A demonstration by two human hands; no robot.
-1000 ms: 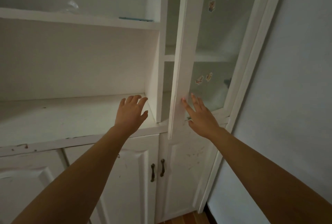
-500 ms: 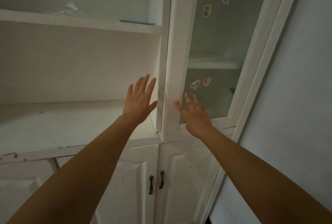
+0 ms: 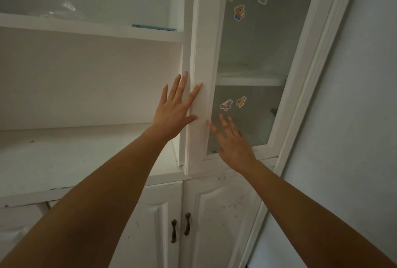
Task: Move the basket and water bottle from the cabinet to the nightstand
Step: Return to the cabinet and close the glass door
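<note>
A white cabinet with a frosted glass door [image 3: 253,53] fills the view. The door's white left frame [image 3: 203,74] lies almost flush with the cabinet. My left hand [image 3: 174,111] is spread flat with straight fingers, its index finger and thumb touching that frame. My right hand [image 3: 234,143] is open lower on the door, its fingertips near the frame and the glass. No basket or water bottle shows anywhere. Through the glass I see only an inner shelf [image 3: 249,79] and vague shapes.
Cartoon stickers [image 3: 240,12] dot the glass. Left of the door are open shelves [image 3: 90,29] with a thin blue object [image 3: 153,28] and clear plastic [image 3: 66,11]. Two lower doors with dark handles [image 3: 180,227] sit beneath. A plain wall [image 3: 354,117] stands on the right.
The glass door has swung from ajar to nearly closed. My left hand rose from the lower shelf onto the door frame. My right hand stayed low on the door.
</note>
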